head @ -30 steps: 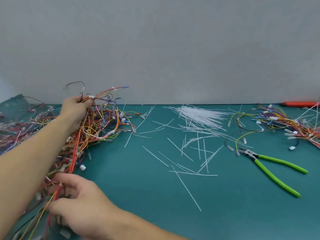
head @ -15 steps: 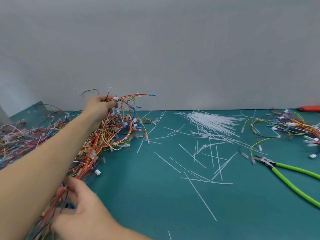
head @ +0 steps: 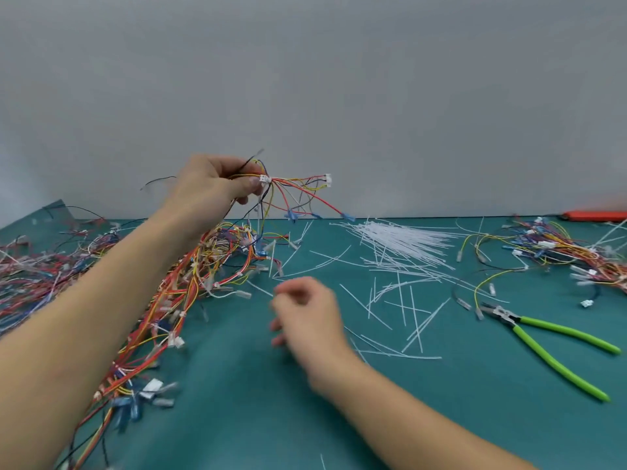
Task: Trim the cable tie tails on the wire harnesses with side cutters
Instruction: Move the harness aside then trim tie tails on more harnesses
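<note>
Left hand (head: 217, 184) gripping wire harness (head: 295, 195), right hand (head: 305, 310) blurred, fingers unclear

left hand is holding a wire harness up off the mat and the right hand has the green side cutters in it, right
Not quite. The left hand does hold a wire harness up off the mat, but the right hand holds nothing that shows. The green side cutters lie on the mat to the right, untouched, as the head view shows.

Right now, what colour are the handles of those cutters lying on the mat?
Bright lime green, seen in the head view: the side cutters lie at the right.
</note>
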Demonstrator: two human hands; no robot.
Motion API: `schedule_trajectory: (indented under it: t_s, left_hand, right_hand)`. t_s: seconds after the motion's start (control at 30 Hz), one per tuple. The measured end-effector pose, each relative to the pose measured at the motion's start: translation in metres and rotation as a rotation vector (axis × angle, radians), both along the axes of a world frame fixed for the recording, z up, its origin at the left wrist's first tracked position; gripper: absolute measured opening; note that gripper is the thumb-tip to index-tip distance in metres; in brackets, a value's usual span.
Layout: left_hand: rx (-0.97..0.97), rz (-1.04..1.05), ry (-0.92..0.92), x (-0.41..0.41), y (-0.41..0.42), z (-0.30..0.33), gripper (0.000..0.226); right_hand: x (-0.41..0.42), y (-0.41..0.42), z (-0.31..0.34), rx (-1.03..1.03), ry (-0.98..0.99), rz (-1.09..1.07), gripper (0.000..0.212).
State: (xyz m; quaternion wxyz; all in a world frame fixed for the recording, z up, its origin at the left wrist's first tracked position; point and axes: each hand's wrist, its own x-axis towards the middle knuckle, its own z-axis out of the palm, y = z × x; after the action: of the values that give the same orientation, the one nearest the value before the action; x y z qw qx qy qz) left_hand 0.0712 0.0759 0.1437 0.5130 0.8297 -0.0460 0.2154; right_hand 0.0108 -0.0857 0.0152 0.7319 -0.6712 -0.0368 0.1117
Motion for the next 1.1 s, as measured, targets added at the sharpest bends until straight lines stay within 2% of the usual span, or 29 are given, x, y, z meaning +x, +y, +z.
schedule_trajectory:
  t_s: [0.07, 0.23, 0.27, 0.37, 0.43, 0.6, 0.7, 0.77, 0.9, 1.0, 1.1]
  left_hand:
    - [0.014, -0.016, 0.024, -0.003, -0.002, 0.002, 0.023]
    - [0.010, -0.050, 0.092, -0.010, -0.014, 0.000, 0.030]
    - [0.009, -0.055, 0.095, -0.011, -0.016, -0.001, 0.028]
    - [-0.010, -0.038, 0.082, -0.014, -0.016, 0.000, 0.022]
    - [-0.041, -0.009, 0.068, -0.017, -0.010, 0.001, 0.019]
    - [-0.059, 0.060, 0.032, -0.018, -0.004, -0.011, 0.013]
    - [0.021, 0.052, 0.144, -0.017, -0.017, -0.036, 0.007]
    - [0.109, 0.032, 0.199, -0.015, -0.029, -0.054, 0.008]
    - [0.329, -0.013, 0.217, -0.018, -0.060, -0.082, 0.013]
    - [0.406, -0.062, 0.231, -0.022, -0.079, -0.100, 0.015]
    - [0.475, 0.007, 0.229, -0.022, -0.091, -0.112, 0.015]
  right_hand:
    - [0.036, -0.028, 0.000, -0.022, 0.018, -0.190, 0.015]
    - [0.072, -0.019, 0.006, -0.100, 0.003, 0.035, 0.050]
    - [0.073, -0.011, 0.010, -0.067, 0.003, 0.100, 0.048]
    - [0.074, 0.009, 0.024, 0.137, 0.098, 0.228, 0.019]
    - [0.071, 0.009, 0.029, 0.215, 0.106, 0.228, 0.019]
    - [0.058, -0.042, 0.030, 0.076, -0.078, 0.271, 0.021]
    - [0.050, -0.091, 0.028, 0.164, -0.002, 0.297, 0.021]
    - [0.046, -0.121, 0.027, 0.112, 0.048, 0.270, 0.020]
    - [0.039, -0.170, 0.016, -0.030, 0.140, 0.201, 0.020]
    - [0.035, -0.195, 0.014, -0.032, 0.263, 0.292, 0.020]
    - [0.036, -0.202, 0.014, -0.019, 0.321, 0.353, 0.026]
